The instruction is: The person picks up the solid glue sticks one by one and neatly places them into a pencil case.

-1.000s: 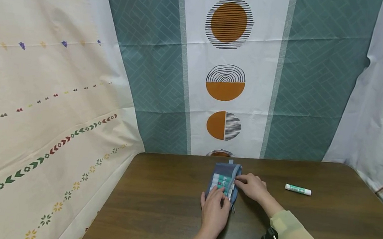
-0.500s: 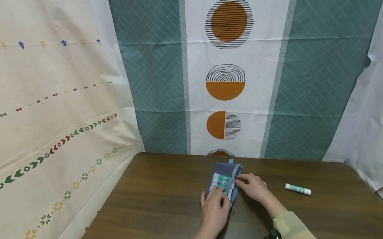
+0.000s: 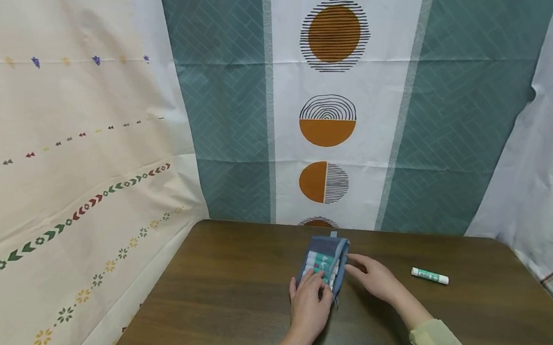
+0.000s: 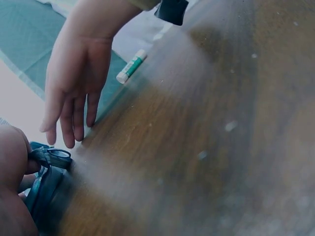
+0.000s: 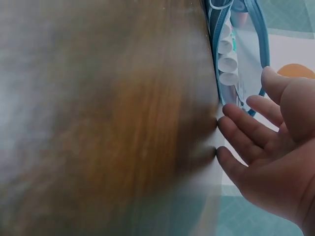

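A blue zip pouch (image 3: 323,245) with a clear window lies on the table, and several white-and-green tubes (image 3: 320,259) show inside it. My left hand (image 3: 310,309) holds the pouch's near part, fingers over the window and thumb at the zip side. At the pouch's right side is my right hand (image 3: 376,279), fingers extended and holding nothing. The right wrist view shows the zip gaping, with the tubes' round white ends (image 5: 227,64) facing out; my right thumb and index fingertip (image 5: 255,101) are right at its rim.
A loose white tube with a green label (image 3: 430,275) lies on the brown wooden table (image 3: 224,301), right of my right hand. Behind the table's far edge hangs a green-and-white patterned cloth (image 3: 326,177). A cream cloth (image 3: 81,176) hangs at the left.
My right hand has drawn back slightly to the right from the pouch's opening, and its fingers have straightened. My left hand and the pouch have stayed in place.
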Motion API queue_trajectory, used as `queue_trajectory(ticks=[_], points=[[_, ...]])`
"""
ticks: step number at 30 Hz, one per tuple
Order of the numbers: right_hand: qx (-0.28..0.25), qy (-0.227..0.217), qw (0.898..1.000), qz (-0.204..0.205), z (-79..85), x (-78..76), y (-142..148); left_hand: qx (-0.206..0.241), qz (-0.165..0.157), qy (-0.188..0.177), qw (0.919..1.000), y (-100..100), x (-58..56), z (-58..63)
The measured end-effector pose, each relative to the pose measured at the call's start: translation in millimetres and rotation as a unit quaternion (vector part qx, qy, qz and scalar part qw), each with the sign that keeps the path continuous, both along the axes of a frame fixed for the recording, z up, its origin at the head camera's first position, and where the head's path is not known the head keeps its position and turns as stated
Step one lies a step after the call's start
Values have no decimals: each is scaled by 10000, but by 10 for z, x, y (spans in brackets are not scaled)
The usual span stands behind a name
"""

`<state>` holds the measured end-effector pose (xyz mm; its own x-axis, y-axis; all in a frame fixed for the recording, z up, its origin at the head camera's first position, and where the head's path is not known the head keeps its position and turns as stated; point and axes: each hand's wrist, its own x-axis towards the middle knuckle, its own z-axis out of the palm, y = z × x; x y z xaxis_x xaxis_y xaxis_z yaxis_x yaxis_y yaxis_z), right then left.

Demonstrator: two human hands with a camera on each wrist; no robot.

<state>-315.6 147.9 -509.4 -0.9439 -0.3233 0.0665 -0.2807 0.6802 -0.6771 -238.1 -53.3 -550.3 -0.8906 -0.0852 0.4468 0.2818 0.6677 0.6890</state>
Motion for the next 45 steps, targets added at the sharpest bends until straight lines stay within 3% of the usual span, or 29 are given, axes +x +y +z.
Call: queue_trajectory(ticks=[31,45], points=[[330,752,9964,-206,305,450,562,175,-51,-83,9998,16,31,-53],[513,827,9940,-509,293,484,927,175,-72,29,9998,1,24,-28]])
